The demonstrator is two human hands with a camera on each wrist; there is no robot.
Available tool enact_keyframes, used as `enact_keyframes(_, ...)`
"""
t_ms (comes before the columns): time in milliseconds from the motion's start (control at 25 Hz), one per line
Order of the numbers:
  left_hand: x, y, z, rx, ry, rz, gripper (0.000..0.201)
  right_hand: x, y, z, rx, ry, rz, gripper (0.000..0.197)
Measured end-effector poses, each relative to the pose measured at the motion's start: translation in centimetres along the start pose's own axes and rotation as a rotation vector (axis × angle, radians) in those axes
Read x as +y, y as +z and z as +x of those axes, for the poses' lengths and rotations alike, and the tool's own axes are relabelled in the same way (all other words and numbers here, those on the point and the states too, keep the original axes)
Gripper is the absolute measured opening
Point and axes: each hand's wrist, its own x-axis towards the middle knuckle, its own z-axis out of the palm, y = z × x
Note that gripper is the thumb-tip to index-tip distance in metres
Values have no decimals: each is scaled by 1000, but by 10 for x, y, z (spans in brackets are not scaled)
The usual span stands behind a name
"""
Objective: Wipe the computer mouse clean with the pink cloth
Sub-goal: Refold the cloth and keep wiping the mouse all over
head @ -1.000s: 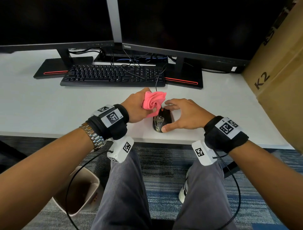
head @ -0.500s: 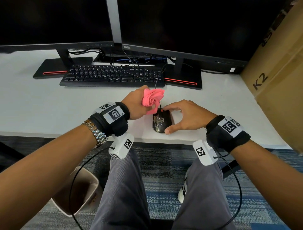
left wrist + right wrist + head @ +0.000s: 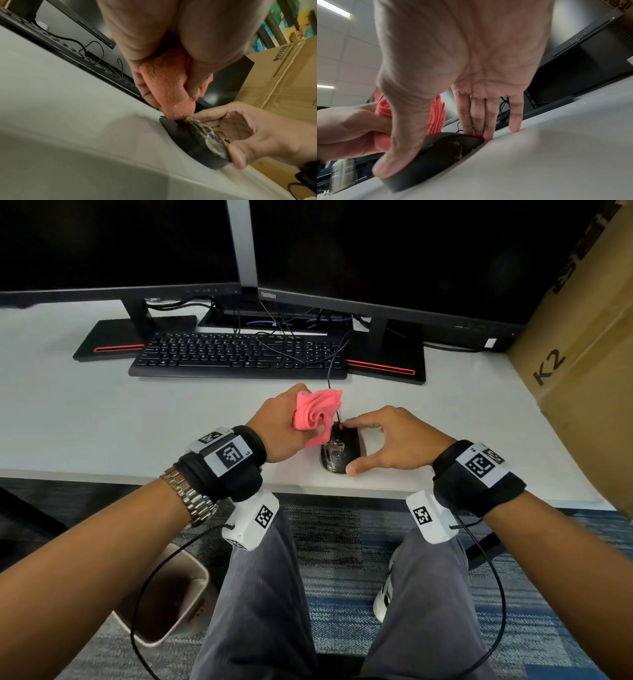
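Observation:
A black wired computer mouse [image 3: 340, 451] [image 3: 197, 143] [image 3: 440, 152], smeared with pale grime on top, lies near the front edge of the white desk [image 3: 102, 422]. My right hand [image 3: 387, 440] [image 3: 453, 81] holds it between thumb at its rear and fingers at its front. My left hand [image 3: 284, 426] [image 3: 154, 47] grips a bunched pink cloth [image 3: 315, 412] [image 3: 168, 89] [image 3: 435, 116], whose lower end touches the mouse's front left side.
A black keyboard [image 3: 239, 356] and two dark monitors [image 3: 376, 251] on stands fill the back of the desk, with cables [image 3: 294, 350] trailing to the mouse. A large cardboard box [image 3: 582, 354] stands at the right. A waste bin [image 3: 161, 594] sits on the floor by my left leg.
My left hand with the cloth has slid away from me along the mouse's left side, towards its front. The right hand has kept its hold on the mouse.

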Motion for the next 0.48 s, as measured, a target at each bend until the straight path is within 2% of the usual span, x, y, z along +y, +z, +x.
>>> enact_keyframes(120,1,4,-3,86,-59,62,29,-1,0,1,3,9,-10,94)
enact_keyframes(480,2,6,-19,56,-28,102,26,1,2,2,6,19,-16,95)
